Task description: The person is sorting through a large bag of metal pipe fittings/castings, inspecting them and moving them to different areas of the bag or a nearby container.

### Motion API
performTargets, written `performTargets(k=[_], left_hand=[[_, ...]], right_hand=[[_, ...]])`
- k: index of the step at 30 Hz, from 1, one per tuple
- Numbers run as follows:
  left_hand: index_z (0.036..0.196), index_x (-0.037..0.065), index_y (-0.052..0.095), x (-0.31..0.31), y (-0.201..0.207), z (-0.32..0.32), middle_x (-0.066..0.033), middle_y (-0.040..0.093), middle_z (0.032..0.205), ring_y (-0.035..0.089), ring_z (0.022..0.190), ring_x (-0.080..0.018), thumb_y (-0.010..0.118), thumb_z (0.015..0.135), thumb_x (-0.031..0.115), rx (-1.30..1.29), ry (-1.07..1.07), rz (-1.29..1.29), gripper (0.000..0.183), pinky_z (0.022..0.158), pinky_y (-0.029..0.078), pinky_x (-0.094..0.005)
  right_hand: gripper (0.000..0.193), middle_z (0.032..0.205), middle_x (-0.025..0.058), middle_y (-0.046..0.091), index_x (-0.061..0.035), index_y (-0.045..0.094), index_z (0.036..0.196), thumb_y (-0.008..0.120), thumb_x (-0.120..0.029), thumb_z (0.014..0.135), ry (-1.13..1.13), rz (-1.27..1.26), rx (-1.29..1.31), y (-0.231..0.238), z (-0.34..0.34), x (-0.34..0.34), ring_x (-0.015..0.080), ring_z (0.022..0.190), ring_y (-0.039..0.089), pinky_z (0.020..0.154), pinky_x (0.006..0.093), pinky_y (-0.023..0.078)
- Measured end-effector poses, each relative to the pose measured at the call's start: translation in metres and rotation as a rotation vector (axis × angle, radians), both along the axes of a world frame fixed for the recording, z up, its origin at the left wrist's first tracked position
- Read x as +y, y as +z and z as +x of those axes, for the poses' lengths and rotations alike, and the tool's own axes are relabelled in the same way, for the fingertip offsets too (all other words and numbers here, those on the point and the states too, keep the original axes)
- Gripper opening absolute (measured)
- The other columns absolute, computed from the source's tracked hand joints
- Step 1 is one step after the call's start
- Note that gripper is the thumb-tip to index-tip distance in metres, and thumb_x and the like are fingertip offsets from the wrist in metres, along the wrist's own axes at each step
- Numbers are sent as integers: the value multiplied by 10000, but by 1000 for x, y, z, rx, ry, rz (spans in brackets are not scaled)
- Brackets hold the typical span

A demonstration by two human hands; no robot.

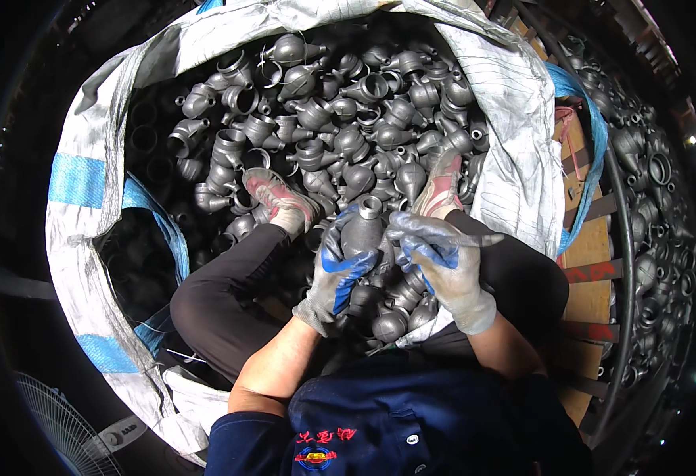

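While the left hand [338, 266] grasps a dark grey bulb-shaped part [360, 235] at frame centre, neck toward the top, the right hand [441, 258] sits just beside it, fingers closed on a slim grey tool [481, 239] pointing right. Similar parts [316, 113] fill the white bag [82, 258], upper centre, around both shoes [279, 193]. Second heap [651, 210] at right edge; fan [61, 420] lower left.

Red lettering [325, 436] stands on the navy shirt [475, 420].
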State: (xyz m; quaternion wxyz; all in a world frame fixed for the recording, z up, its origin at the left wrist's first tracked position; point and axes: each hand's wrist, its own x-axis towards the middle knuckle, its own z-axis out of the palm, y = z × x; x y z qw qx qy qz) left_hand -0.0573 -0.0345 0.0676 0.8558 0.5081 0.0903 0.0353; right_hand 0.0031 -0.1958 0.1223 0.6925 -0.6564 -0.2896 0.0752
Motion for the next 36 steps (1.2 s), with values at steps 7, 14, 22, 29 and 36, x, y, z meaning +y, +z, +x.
performTargets(k=[7, 14, 22, 29, 36], left_hand=[[1278, 34, 424, 0, 9, -5, -77, 520, 1191, 528, 1071, -171, 715, 757, 197, 1, -2, -248, 619, 920, 451, -322], [1297, 38, 395, -12, 21, 7, -83, 538, 1177, 563, 1039, -191, 637, 815, 205, -24, -119, -479, 565, 884, 476, -330], [1282, 94, 454, -23, 11, -15, -129, 524, 1217, 501, 1118, -276, 451, 857, 568, 199, -366, -747, 637, 900, 453, -460], [1328, 70, 403, -62, 10, 45, -126, 480, 1279, 479, 1154, -234, 441, 893, 462, -31, -427, -286, 587, 955, 415, -417], [1318, 47, 413, -61, 5, 89, -128, 489, 1283, 475, 1170, -226, 430, 896, 390, -238, -382, 123, 543, 990, 378, -406]], right_hand=[[257, 1072, 133, 637, 19, 591, 1086, 551, 19, 832, 12, -180, -77, 15, -2, -18, 183, 917, 639, 752, 260, 507], [366, 855, 147, 646, 88, 571, 1097, 513, -213, 896, 9, 142, 441, 11, 1, -59, 168, 739, 618, 682, 279, 479], [524, 1057, 160, 592, 53, 541, 1096, 743, -296, 762, -146, -258, 206, -69, -30, -18, 227, 930, 569, 809, 362, 465], [345, 834, 94, 564, 11, 544, 968, 712, -171, 727, -220, -326, 266, 10, -18, -89, 160, 749, 524, 674, 305, 452], [237, 765, 12, 625, 13, 622, 979, 697, -129, 805, -586, 14, 79, 89, -53, -202, 70, 700, 574, 618, 229, 478]])
